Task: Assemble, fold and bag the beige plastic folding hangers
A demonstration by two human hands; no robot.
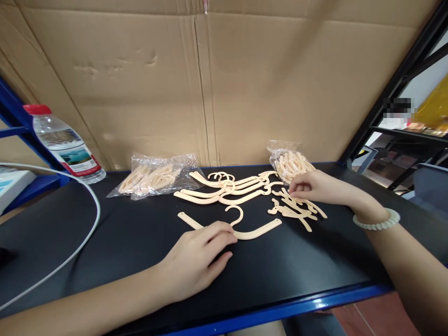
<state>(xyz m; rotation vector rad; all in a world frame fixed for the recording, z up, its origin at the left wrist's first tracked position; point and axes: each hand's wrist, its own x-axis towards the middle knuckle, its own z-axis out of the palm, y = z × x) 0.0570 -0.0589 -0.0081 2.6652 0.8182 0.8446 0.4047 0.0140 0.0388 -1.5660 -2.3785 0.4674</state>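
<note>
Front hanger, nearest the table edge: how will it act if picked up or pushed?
The front hanger is probably light, given its slender build. It looks fairly stiff, with a smooth, even curve. Pushed, it would likely slide rather than roll, since it lies flat on the black tabletop.

Tan cardboard (122, 70) rises behind a black, blue-edged table (133, 233) above reddish floor tiles (380, 313).

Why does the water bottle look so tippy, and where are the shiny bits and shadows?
In the head view, wide-angle stretch probably tips the water bottle; there too, glare speckles the plastic bag beside it and the blue table edge, and a soft shadow slants across the upper-right cardboard.
</note>
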